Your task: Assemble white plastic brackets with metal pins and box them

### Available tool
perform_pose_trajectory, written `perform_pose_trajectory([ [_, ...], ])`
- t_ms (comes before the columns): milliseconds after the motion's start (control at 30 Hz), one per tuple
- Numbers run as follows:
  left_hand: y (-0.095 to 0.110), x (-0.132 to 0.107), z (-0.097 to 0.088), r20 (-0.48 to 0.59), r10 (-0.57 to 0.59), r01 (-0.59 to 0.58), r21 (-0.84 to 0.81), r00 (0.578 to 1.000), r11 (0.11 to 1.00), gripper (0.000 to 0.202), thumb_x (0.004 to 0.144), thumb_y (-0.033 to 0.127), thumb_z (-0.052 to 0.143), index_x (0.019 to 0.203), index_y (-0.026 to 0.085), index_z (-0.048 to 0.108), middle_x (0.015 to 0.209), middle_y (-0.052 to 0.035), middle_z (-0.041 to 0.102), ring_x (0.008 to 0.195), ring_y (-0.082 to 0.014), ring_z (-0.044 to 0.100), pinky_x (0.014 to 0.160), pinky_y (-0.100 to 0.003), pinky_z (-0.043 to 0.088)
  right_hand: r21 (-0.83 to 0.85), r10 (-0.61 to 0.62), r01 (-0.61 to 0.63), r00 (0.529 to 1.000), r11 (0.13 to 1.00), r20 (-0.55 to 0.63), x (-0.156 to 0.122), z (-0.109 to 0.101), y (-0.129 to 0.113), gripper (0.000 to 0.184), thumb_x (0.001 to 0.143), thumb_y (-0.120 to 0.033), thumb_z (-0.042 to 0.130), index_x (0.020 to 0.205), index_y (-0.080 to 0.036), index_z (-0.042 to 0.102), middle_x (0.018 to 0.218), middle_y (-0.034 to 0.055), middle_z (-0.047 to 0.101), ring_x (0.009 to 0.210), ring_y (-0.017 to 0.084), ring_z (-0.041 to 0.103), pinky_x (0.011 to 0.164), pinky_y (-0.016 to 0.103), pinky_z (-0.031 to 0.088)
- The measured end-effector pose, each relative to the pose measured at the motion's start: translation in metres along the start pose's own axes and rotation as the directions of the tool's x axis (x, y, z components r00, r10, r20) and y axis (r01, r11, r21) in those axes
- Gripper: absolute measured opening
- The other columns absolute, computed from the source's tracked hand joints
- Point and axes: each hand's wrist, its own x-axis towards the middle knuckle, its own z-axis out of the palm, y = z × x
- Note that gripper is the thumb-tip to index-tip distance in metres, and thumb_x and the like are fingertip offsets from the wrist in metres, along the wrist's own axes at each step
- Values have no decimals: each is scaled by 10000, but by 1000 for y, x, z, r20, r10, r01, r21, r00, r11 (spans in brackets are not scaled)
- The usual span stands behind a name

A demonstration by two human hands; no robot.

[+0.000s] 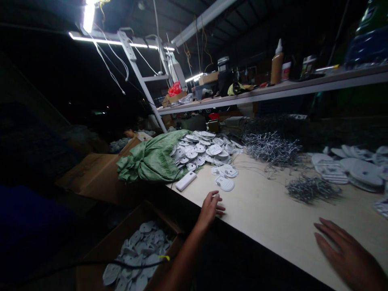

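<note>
White plastic ovals spread across the pale work table on my screen, and the closest oval lies ahead of my left hand, slightly to its right. Its long axis slants across the tabletop rather than pointing straight at me. My left hand is by far the nearer of the two. Its fingers curl inward in a narrow, loose shape, but I cannot tell from here whether they pinch something small. My right hand rests well off to the right, flat and spread wide, with nothing in it that I can see. Only bare table lies between the closest oval and my left hand. Off to the oval's left sits a white rectangular device, possibly a power bank, though I cannot be sure. Farther on, a heap of ovals spills from a green woven sack. Tangles of grey wire clips lie to the right, with larger white ovals at the far right edge. Below the table edge on my left, an open cardboard box holds more ovals. Behind everything runs a long shelf carrying a glue bottle.
</note>
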Motion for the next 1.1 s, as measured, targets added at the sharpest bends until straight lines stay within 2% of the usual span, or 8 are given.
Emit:
perform_pose_trajectory([
  [200,-1,56,-1,-50,-91,85,-100,995,991,610,958,661,592,1343,191,527,1183,-155,677,735,-214,768,601,-317,599,-48,22,-20,999,999,50,-2,-6,-9,539,976,-574,513,1190,-191,827,1443,163,728,1339,418,690,1131,619,588],
  [400,1,101,8,-117,-38,23,-126,992,992,540,968,609,640,1282,175,564,978,-80,691,662,-168,732,580,-261,559,-2,79,-79,995,997,58,-4,-18,-13,541,962,-613,527,1190,-209,805,1421,159,739,1313,434,701,1122,639,586],
  [567,-17,105,11,-178,43,-61,-98,983,993,486,973,544,633,1239,139,596,886,-51,667,599,-144,677,570,-271,562,-16,142,-142,984,990,109,-4,-29,-20,563,950,-659,537,1215,-229,786,1453,142,721,1318,452,689,1128,664,561],
  [733,-29,100,16,-199,146,-153,-21,969,988,463,931,498,694,1248,165,643,794,3,621,607,-143,642,537,-241,528,-43,181,-177,976,983,124,1,-39,-40,539,966,-646,531,1217,-235,773,1470,150,705,1355,446,665,1168,633,536],
  [867,-33,103,20,-215,188,-182,46,958,982,403,948,472,670,1232,185,672,766,22,604,580,-135,620,535,-238,496,-93,200,-190,972,977,120,7,-43,-55,519,976,-628,532,1198,-227,776,1479,151,697,1345,442,669,1160,637,539],
  [1067,-30,104,19,-184,204,-192,85,961,978,440,917,449,731,1275,197,692,772,36,603,583,-132,595,557,-244,481,-66,172,-169,985,983,32,13,-41,-70,412,995,-504,601,1174,-193,802,1399,153,749,1292,348,712,1175,547,549],
  [1100,-29,104,18,-176,230,-207,138,957,969,450,925,458,724,1293,200,697,777,36,605,596,-134,606,566,-244,495,-55,164,-162,986,985,28,14,-40,-72,400,998,-490,604,1175,-193,804,1394,154,751,1285,340,715,1165,542,557],
])
